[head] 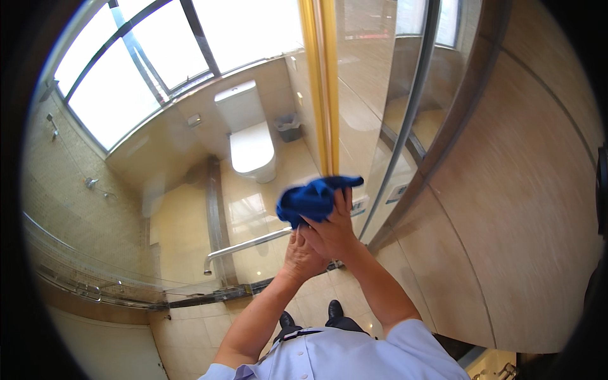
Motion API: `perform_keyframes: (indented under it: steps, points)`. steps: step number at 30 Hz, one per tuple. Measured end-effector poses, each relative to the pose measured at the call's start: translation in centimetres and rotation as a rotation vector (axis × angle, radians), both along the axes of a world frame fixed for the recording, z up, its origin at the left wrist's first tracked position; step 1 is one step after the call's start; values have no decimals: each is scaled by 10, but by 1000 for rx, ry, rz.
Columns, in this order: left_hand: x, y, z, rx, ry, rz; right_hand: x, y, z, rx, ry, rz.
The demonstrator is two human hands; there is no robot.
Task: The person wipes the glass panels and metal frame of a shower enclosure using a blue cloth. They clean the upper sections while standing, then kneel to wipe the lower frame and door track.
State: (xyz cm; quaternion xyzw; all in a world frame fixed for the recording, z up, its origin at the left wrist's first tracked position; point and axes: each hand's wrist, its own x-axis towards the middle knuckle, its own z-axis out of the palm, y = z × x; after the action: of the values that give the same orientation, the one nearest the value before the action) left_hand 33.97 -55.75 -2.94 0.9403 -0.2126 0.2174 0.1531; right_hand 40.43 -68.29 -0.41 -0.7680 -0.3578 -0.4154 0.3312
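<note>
A blue cloth [306,202] is bunched in my right hand [335,228], up against the lower visible end of a gold-coloured vertical strip [325,95] on the glass shower-room partition. My fingers press on its right side, and the cloth looks slightly blurred. Just below and to the left, my left hand [306,256] meets the right end of a chrome bar handle [247,246]. Its fingers point upward and partly pass behind my right hand, so what they grip is hidden.
Beyond the glass stand a white toilet [251,147] and a lined waste bin [288,127]. Large windows [142,61] fill the back. Tiled wall [513,190] rises on the right. A dark floor sill [209,298] crosses before my black shoes [335,308].
</note>
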Motion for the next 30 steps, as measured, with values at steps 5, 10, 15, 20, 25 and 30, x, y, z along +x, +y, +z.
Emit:
perform_keyframes:
  steps: [5, 10, 15, 20, 25, 30]
  points:
    - [1, 3, -6, 1, -293, -44, 4, -47, -12, 33, 159, 26]
    - [3, 2, -10, -6, -343, -48, 31, -41, 56, 355, 163, -135]
    - [5, 1, -11, -23, -324, -52, 30, 15, 102, 284, -145, -86]
    - [3, 6, -18, -134, 130, -97, -9, 51, 59, -104, -143, 55]
    - [4, 8, -22, -91, 119, -125, -14, 5, 16, -100, 11, -25]
    - [-4, 5, -3, -42, -352, -72, -10, -6, 73, -3, 109, -141]
